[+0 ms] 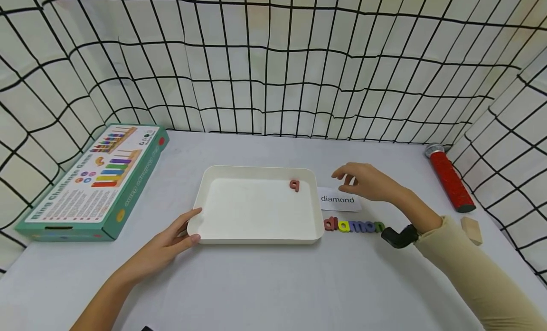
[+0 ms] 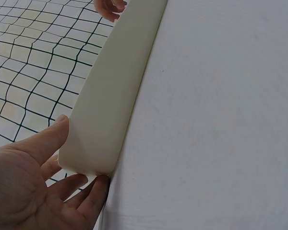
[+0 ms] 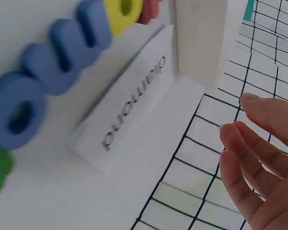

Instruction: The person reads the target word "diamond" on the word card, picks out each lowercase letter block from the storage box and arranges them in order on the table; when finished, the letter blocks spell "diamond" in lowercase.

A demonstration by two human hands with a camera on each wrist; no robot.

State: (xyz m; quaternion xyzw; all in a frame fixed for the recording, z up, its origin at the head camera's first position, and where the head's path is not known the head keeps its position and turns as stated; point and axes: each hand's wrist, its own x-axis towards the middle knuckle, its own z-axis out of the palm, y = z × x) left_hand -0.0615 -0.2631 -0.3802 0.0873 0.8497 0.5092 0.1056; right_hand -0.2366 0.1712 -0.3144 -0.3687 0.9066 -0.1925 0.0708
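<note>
On the bench (image 1: 265, 283) in front of you there is one white tray (image 1: 256, 229), and inside it one red letter (image 1: 294, 185) lies near the far right corner. Just right of the tray sits one white card (image 1: 339, 200) printed "diamond", and on its near side one row of foam letters (image 1: 353, 226) reads d, i, a, m, o, n: six in all, running from red through yellow and blue to green, with the red one just beside the tray's near right corner. Your left hand (image 1: 171, 241) lies at the tray's near left corner; the left wrist view shows the thumb against the outer wall and the fingers straight along the corner's underside, touching rather than curling round it. Your right hand (image 1: 363, 180) hovers over the far edge of the card, clear of the tray's right wall, fingers relaxed and slightly bent, pinching nothing; the forearm stretches back to the right in a beige sleeve (image 1: 466, 274) with a black wrist mount (image 1: 399, 236) on it. Far left lies one green game box (image 1: 91, 184), flat. At the far right lies one red tube (image 1: 448, 181) with a silver cap, and near it one small wooden block (image 1: 471, 229).
</note>
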